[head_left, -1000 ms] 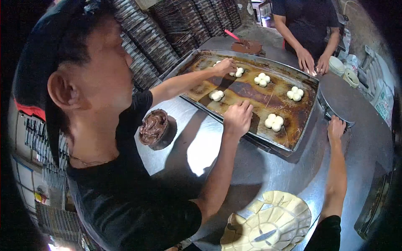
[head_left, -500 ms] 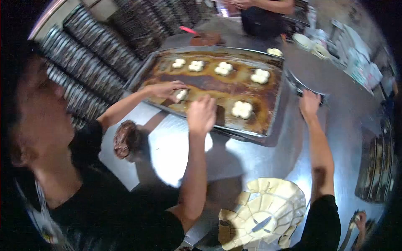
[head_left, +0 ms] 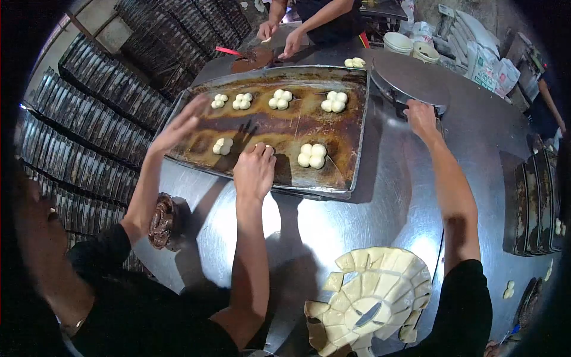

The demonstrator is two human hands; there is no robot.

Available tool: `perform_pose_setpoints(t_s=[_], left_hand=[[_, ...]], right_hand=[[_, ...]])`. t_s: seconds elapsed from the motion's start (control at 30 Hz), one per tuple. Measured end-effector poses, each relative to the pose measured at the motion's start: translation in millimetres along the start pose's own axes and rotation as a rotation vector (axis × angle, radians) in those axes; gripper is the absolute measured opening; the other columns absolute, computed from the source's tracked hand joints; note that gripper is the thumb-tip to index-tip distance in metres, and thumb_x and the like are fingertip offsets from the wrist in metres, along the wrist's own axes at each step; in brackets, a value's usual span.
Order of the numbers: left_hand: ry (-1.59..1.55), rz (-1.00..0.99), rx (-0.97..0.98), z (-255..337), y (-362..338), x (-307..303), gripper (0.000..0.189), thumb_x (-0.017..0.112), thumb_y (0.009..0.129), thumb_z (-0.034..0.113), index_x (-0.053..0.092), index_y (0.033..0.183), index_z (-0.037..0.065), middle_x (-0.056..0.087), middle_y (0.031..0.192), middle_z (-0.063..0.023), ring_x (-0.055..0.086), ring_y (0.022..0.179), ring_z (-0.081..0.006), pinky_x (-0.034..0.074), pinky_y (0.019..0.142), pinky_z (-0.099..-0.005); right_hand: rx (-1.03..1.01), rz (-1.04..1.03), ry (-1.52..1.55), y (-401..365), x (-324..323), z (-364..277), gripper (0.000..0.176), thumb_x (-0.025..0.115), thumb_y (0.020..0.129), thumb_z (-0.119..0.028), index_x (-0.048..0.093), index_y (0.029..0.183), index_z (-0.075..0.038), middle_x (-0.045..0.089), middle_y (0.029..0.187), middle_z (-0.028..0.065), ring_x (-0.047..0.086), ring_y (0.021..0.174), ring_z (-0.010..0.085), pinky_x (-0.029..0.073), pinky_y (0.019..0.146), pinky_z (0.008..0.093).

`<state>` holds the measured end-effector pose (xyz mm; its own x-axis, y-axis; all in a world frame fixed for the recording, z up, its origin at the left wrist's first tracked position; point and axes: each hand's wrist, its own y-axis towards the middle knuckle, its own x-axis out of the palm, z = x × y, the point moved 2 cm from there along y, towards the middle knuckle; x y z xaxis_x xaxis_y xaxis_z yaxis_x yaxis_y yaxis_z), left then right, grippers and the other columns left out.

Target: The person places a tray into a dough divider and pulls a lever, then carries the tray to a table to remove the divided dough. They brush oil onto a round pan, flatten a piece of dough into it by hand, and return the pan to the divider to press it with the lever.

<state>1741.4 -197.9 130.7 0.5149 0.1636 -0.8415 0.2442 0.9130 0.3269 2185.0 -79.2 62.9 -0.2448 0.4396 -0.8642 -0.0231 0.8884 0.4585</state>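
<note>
My right hand (head_left: 423,119), its fingers curled, grips the near edge of a large round dark plate (head_left: 410,74) beside the baking tray's right side. My left hand is out of view. Below my right hand, by my forearm, lies a pale dough sheet (head_left: 380,279) cut into segments, with an opening in its middle. The oily baking tray (head_left: 285,122) bears several clusters of white dough balls, among them a cluster (head_left: 312,156) at its near right. Another cluster (head_left: 355,62) sits beyond the tray, left of the round plate.
Beside me, a co-worker's one hand (head_left: 254,169) covers dough on the tray; the other (head_left: 178,125) hovers above it. Across stands another person (head_left: 309,21) near brown filling (head_left: 253,59). More filling (head_left: 162,221) is at left; stacked trays (head_left: 89,119) and nested pans (head_left: 535,202) flank the table.
The view has shifted. The co-worker's far hand has lifted off a dough cluster, uncovering it. My right hand still holds the plate's edge. A hand seen at lower right has largely left view.
</note>
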Motion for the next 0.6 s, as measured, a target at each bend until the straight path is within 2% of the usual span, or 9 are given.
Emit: perform_pose_setpoints(t_s=[0.07,0.1,0.13,0.2,0.27,0.37,0.47,0.53,0.6], left_hand=[[0.514,-0.011,0.11,25.6,-1.8,-7.8,0.008,0.047,0.087,0.004,0.054,0.085,0.0,0.056,0.093,-0.0126,0.056,0.093,-0.0246,0.046,0.08,-0.0307],[0.513,-0.012,0.113,18.1,-1.4,-3.1,0.008,0.047,0.087,0.004,0.054,0.085,0.0,0.056,0.093,-0.0126,0.056,0.093,-0.0246,0.046,0.08,-0.0307],[0.308,0.011,0.079,12.0,0.2,-0.4,0.009,0.047,0.086,0.004,0.055,0.084,0.0,0.057,0.093,-0.0124,0.057,0.092,-0.0244,0.047,0.079,-0.0304],[0.109,0.035,0.044,-1.8,-0.7,3.3,0.009,0.048,0.086,0.004,0.055,0.084,0.0,0.057,0.093,-0.0123,0.057,0.092,-0.0243,0.047,0.079,-0.03],[0.646,0.044,0.151,18.2,-2.6,-5.4,0.011,0.048,0.086,0.005,0.057,0.081,0.001,0.058,0.092,-0.0118,0.058,0.09,-0.0237,0.047,0.078,-0.0298],[0.69,0.066,0.164,20.2,-2.5,-7.1,0.01,0.054,0.085,0.012,0.059,0.08,0.004,0.059,0.088,-0.0079,0.058,0.088,-0.0238,0.048,0.077,-0.0313],[0.609,0.099,0.137,12.6,-2.9,-3.0,0.007,0.058,0.083,0.014,0.06,0.08,0.008,0.059,0.086,-0.0058,0.058,0.086,-0.0241,0.048,0.075,-0.0336],[0.52,0.126,0.129,8.3,-4.5,-2.3,0.006,0.06,0.082,0.015,0.06,0.08,0.009,0.059,0.085,-0.005,0.058,0.085,-0.0242,0.048,0.073,-0.0349],[0.695,0.225,0.21,14.2,-7.1,-6.0,0.005,0.061,0.081,0.013,0.059,0.08,0.009,0.06,0.086,-0.005,0.058,0.083,-0.0241,0.047,0.068,-0.0364]], right_hand=[[-0.036,-0.003,-0.043,-0.7,0.1,0.8,0.022,0.067,0.081,-0.017,0.063,0.094,0.0,0.067,0.094,0.0197,0.063,0.094,0.0369,0.042,0.087,0.0468],[-0.038,-0.08,-0.09,-2.3,4.3,0.9,0.022,0.067,0.081,-0.018,0.063,0.094,-0.001,0.067,0.094,0.0198,0.063,0.096,0.0369,0.043,0.086,0.0473],[-0.039,-0.157,-0.136,-4.7,9.3,2.0,0.022,0.067,0.082,-0.018,0.064,0.094,-0.001,0.067,0.093,0.02,0.063,0.097,0.0369,0.044,0.085,0.0478],[-0.036,-0.122,-0.108,-12.4,12.6,5.1,0.02,0.067,0.081,-0.019,0.064,0.09,-0.001,0.067,0.094,0.019,0.064,0.097,0.0358,0.047,0.082,0.0481],[-0.02,-0.061,-0.044,-12.0,12.3,4.4,0.021,0.066,0.082,-0.019,0.065,0.088,0.001,0.067,0.092,0.0202,0.065,0.093,0.0365,0.049,0.08,0.0478],[-0.022,0.015,0.107,1.6,-6.1,7.4,0.023,0.063,0.083,-0.019,0.063,0.09,0.003,0.067,0.092,0.0211,0.064,0.091,0.0375,0.048,0.076,0.0472],[0.082,-0.087,0.314,32.5,-44.9,11.8,0.029,0.063,0.085,-0.022,0.064,0.1,0.002,0.065,0.092,0.0247,0.064,0.092,0.0375,0.048,0.078,0.0459],[0.056,-0.085,0.363,54.3,-59.4,23.7,0.03,0.062,0.085,-0.023,0.063,0.1,0.003,0.065,0.089,0.0224,0.065,0.087,0.0346,0.048,0.076,0.0438],[0.034,-0.078,0.41,65.9,-77.1,27.9,0.031,0.062,0.085,-0.024,0.063,0.1,0.003,0.065,0.085,0.0202,0.065,0.083,0.0317,0.047,0.073,0.0416]])
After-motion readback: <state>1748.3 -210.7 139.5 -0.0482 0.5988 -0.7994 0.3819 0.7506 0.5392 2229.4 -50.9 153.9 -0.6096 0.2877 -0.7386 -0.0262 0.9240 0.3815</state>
